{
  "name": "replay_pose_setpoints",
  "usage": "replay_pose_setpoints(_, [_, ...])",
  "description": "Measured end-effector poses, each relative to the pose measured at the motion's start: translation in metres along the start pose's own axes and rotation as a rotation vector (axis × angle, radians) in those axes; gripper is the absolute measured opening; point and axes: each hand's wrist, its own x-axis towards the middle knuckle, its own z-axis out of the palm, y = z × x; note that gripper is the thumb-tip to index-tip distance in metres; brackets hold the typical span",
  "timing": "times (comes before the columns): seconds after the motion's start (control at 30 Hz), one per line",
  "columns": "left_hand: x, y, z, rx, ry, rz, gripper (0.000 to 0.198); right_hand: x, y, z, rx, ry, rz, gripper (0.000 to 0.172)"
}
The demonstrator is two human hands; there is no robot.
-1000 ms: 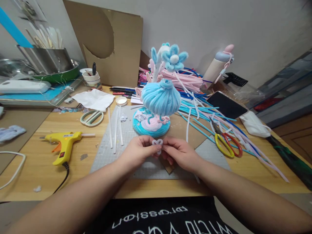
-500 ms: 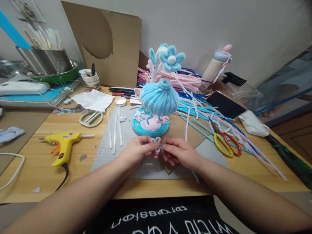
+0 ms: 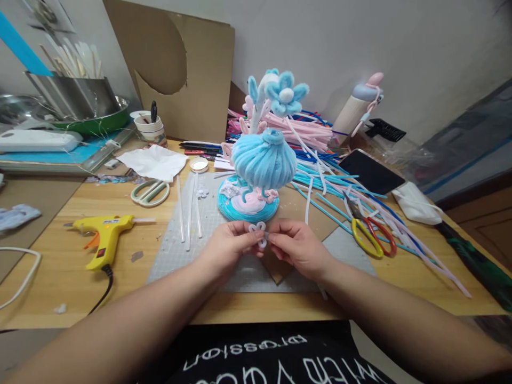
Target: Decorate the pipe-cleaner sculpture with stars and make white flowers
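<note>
Between my hands is a small white looped flower [image 3: 258, 228] of fuzzy stem. My left hand [image 3: 232, 242] pinches it from the left with thumb and fingers. From the right, my right hand [image 3: 298, 245] pinches the flower's right edge; its lower fingers are curled. Just beyond my hands stands a craft piece with a blue pleated shade [image 3: 264, 160], a blue fuzzy flower [image 3: 286, 95] arching above it, and a round blue and pink base [image 3: 248, 208].
A yellow glue gun [image 3: 108, 234] and pale-handled scissors [image 3: 150, 193] lie left. Red and yellow scissors [image 3: 370, 232] rest right among fuzzy stems [image 3: 332, 178]. Clear sticks [image 3: 189, 213] lie on the grey mat [image 3: 172, 266]. A bottle [image 3: 356, 109] and phone [image 3: 372, 172] are behind, right.
The view has shifted slightly. Both hands still hold the small flower, and my right hand's lower fingers have drawn in a little.
</note>
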Motion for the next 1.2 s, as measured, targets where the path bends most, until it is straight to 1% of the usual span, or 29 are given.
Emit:
replay_pose_setpoints(0.1, [0.001,0.001,-0.001,0.045,-0.019,0.001,0.026,0.0,0.0,-0.002,0.014,0.007,0.038,0.023])
replay_pose_setpoints(0.17, [0.002,0.002,-0.003,0.115,-0.047,-0.007,0.026,0.0,0.0,-0.004,-0.017,-0.021,0.098,0.024])
replay_pose_setpoints(0.2, [0.002,0.003,-0.005,0.156,-0.064,-0.016,0.026,-0.001,0.0,-0.005,-0.06,-0.04,0.104,0.024])
replay_pose_setpoints(0.23, [0.002,0.004,-0.006,0.201,-0.082,-0.027,0.026,-0.001,-0.001,-0.007,-0.115,-0.051,0.082,0.024])
replay_pose_setpoints(0.3, [0.001,0.005,-0.008,0.294,-0.121,-0.052,0.026,-0.003,-0.002,-0.01,-0.223,-0.06,-0.011,0.02])
replay_pose_setpoints(0.37, [0.0,0.005,-0.008,0.378,-0.157,-0.069,0.025,-0.004,-0.003,-0.011,-0.281,-0.075,-0.082,0.016])
replay_pose_setpoints(0.47, [-0.001,0.005,-0.006,0.421,-0.166,-0.075,0.024,-0.003,-0.001,-0.01,-0.253,-0.122,-0.056,0.014])
replay_pose_setpoints(0.57, [0.0,0.005,-0.006,0.36,-0.136,-0.029,0.023,0.0,0.002,-0.009,-0.123,-0.087,-0.004,0.016])
replay_pose_setpoints(0.63, [0.002,0.006,-0.007,0.313,-0.133,-0.016,0.023,0.0,0.002,-0.008,-0.091,-0.079,-0.012,0.015])
replay_pose_setpoints(0.7, [0.002,0.007,-0.008,0.266,-0.12,-0.032,0.023,0.0,0.0,-0.009,-0.162,-0.084,-0.086,0.011])
replay_pose_setpoints(0.77, [0.002,0.007,-0.009,0.211,-0.095,-0.059,0.023,-0.002,-0.001,-0.011,-0.301,-0.079,-0.188,0.009])
replay_pose_setpoints(0.9, [0.0,0.009,-0.008,0.112,-0.078,-0.119,0.021,-0.004,-0.002,-0.016,-0.552,-0.061,-0.334,0.01])
replay_pose_setpoints(0.97, [-0.001,0.01,-0.008,0.068,-0.092,-0.159,0.019,-0.004,-0.003,-0.017,-0.613,-0.067,-0.394,0.009])
replay_pose_setpoints(1.07, [-0.002,0.01,-0.008,0.015,-0.146,-0.211,0.017,-0.003,-0.003,-0.017,-0.655,-0.071,-0.455,0.006])
replay_pose_setpoints(1.13, [-0.001,0.009,-0.009,0.005,-0.169,-0.221,0.016,-0.004,-0.003,-0.016,-0.68,-0.06,-0.476,0.006])
replay_pose_setpoints(1.2, [-0.001,0.008,-0.008,0.011,-0.167,-0.213,0.016,-0.004,-0.003,-0.015,-0.713,-0.045,-0.5,0.006])
